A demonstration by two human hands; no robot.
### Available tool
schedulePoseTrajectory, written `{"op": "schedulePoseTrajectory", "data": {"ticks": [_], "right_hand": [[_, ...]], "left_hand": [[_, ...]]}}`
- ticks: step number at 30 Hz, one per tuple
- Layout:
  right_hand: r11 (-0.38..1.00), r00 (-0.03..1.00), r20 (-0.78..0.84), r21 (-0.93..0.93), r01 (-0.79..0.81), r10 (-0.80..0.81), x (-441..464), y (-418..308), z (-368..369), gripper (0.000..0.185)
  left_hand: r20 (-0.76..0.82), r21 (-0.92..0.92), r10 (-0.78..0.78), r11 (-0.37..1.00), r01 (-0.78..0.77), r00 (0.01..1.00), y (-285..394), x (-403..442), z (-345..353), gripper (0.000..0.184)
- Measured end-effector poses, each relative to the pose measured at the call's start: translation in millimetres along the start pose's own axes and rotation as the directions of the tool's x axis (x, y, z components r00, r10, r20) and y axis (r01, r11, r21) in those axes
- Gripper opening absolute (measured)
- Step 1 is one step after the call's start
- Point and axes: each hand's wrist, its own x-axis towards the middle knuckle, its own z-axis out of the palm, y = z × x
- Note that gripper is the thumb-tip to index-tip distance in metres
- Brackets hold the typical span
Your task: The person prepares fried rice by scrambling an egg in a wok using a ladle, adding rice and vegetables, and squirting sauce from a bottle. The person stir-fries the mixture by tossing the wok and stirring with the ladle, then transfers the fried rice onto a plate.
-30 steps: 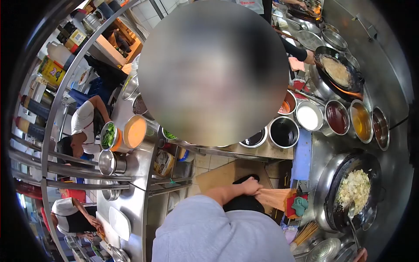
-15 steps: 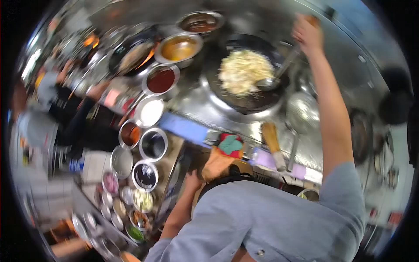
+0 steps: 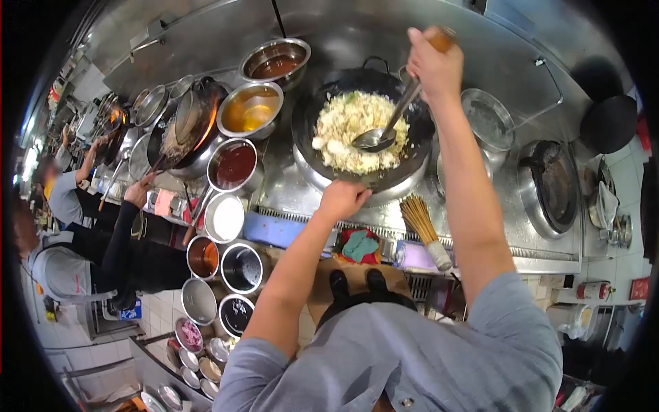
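My right hand (image 3: 436,67) is closed round the wooden-ended handle of a metal ladle (image 3: 376,139). The ladle's bowl rests in a heap of fried rice (image 3: 353,122) with pale yellow bits, inside a black wok (image 3: 420,147). At the wok's near rim, my left hand (image 3: 343,200) has its fingers wrapped over the edge; the exact part it grips is hidden beneath them. The wok sits on a round metal burner ring.
Bowls of amber liquid (image 3: 250,110) and red sauce (image 3: 233,165) stand left of the wok. A bamboo brush (image 3: 424,226) lies at the counter's front edge, near folded cloths (image 3: 360,246). Further left, a co-worker (image 3: 75,264) holds another wok (image 3: 187,130) over flame.
My left hand has come up from beside my waist to the wok's near rim. My right hand and the ladle have shifted left over the wok. The strainer at right is no longer visible.
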Motion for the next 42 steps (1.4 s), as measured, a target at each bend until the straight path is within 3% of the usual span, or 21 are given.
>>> {"op": "schedulePoseTrajectory", "data": {"ticks": [2, 6, 8, 10, 11, 12, 14, 16, 18, 20, 22, 24, 27, 29, 30, 32, 33, 35, 38, 39, 42], "right_hand": [[0.998, 0.999, -0.01, 0.042, 0.038, -0.037, -26.6, -0.7, 4.1, 0.033], [0.996, 0.98, 0.189, 0.071, 0.054, -0.067, -23.8, 46.0, -6.7, 0.032], [0.996, 0.995, -0.087, -0.068, -0.059, 0.054, 10.0, 15.7, -12.9, 0.032], [0.981, 0.978, -0.115, -0.11, 0.159, -0.171, 19.0, -5.5, -37.0, 0.031], [0.98, 0.974, -0.129, 0.049, 0.194, -0.187, 12.8, 0.2, -44.3, 0.031], [0.979, 0.974, -0.123, 0.051, 0.197, -0.19, 8.4, 22.5, -35.9, 0.031], [0.999, 0.999, -0.007, -0.011, 0.053, -0.053, -7.2, 60.2, -15.3, 0.031], [0.998, 0.997, 0.052, -0.003, -0.061, 0.061, 5.7, 35.4, 2.5, 0.03], [0.999, 1.0, 0.004, 0.039, 0.003, -0.004, 17.3, 13.0, 22.2, 0.03], [0.974, 0.973, -0.058, -0.003, 0.225, -0.225, -1.7, 33.1, 24.8, 0.03], [0.998, 0.998, 0.067, 0.066, 0.011, -0.016, -5.5, 68.6, 15.8, 0.027], [0.99, 0.993, -0.058, -0.091, -0.104, 0.099, 25.0, 38.1, 7.1, 0.027], [0.991, 0.984, -0.18, -0.132, -0.01, -0.014, 48.8, 25.7, -18.4, 0.026], [0.946, 0.947, -0.099, -0.143, 0.292, -0.307, 28.8, 44.9, -24.5, 0.028], [0.997, 0.997, -0.03, -0.045, 0.065, -0.066, 18.6, 63.4, -17.1, 0.031], [0.994, 0.995, 0.042, -0.058, -0.087, 0.09, 43.9, 49.5, -0.4, 0.032], [0.992, 0.993, 0.034, -0.062, -0.112, 0.114, 37.8, 39.2, 2.1, 0.032], [0.997, 0.999, 0.0, 0.064, 0.052, -0.052, 46.5, 21.6, 15.0, 0.032], [0.984, 0.984, 0.017, -0.007, 0.177, -0.177, 11.9, 72.4, 25.2, 0.032], [0.997, 0.998, 0.037, 0.056, -0.049, 0.047, 16.7, 65.5, 19.3, 0.03], [0.986, 0.989, 0.0, -0.076, -0.145, 0.146, 24.7, -1.4, 3.9, 0.028]], "left_hand": [[-0.09, -0.095, 0.142, 0.984, -0.15, 0.986, -2.3, -8.1, -0.4, 0.029], [-0.104, -0.091, 0.136, 0.985, -0.145, 0.985, -0.5, -9.9, 6.2, 0.03], [-0.103, -0.099, 0.156, 0.981, -0.166, 0.982, 1.8, -10.2, 10.8, 0.03], [-0.145, -0.122, 0.167, 0.975, -0.185, 0.975, 4.2, -10.3, 15.5, 0.031], [-0.15, -0.12, 0.161, 0.976, -0.179, 0.976, 3.4, -9.6, 19.3, 0.031], [-0.157, -0.118, 0.159, 0.977, -0.178, 0.975, 2.5, -8.3, 22.9, 0.031], [-0.155, -0.125, 0.129, 0.981, -0.149, 0.979, 7.4, -8.1, 28.5, 0.031], [-0.117, -0.116, 0.102, 0.986, -0.116, 0.988, 12.1, -6.6, 26.7, 0.029], [-0.075, -0.094, 0.09, 0.991, -0.096, 0.993, 9.0, -2.8, 23.7, 0.027], [-0.183, -0.165, 0.1, 0.978, -0.131, 0.978, 10.7, -8.6, 31.0, 0.022], [-0.155, -0.176, 0.098, 0.977, -0.125, 0.983, 12.4, -10.5, 28.1, 0.02], [-0.163, -0.175, 0.073, 0.979, -0.102, 0.984, 12.9, -8.5, 31.0, 0.017], [-0.277, -0.211, 0.048, 0.971, -0.11, 0.96, 15.3, -11.8, 32.1, 0.016], [-0.309, -0.219, 0.055, 0.967, -0.128, 0.949, 12.3, -14.0, 34.6, 0.016], [-0.341, -0.222, 0.081, 0.961, -0.164, 0.936, 10.8, -14.6, 35.8, 0.016], [-0.253, -0.247, 0.062, 0.961, -0.126, 0.966, 14.7, -14.9, 26.1, 0.017], [-0.196, -0.256, 0.039, 0.963, -0.09, 0.98, 19.5, -17.0, 21.3, 0.018], [-0.175, -0.223, 0.045, 0.971, -0.084, 0.984, 16.5, -12.5, 18.8, 0.021], [-0.12, -0.24, 0.012, 0.97, -0.04, 0.993, 17.7, -12.3, 17.1, 0.021], [-0.116, -0.239, 0.017, 0.97, -0.045, 0.993, 14.1, -12.4, 21.9, 0.02], [-0.192, -0.273, 0.032, 0.958, -0.085, 0.981, 14.6, -11.0, 19.4, 0.02]]}}
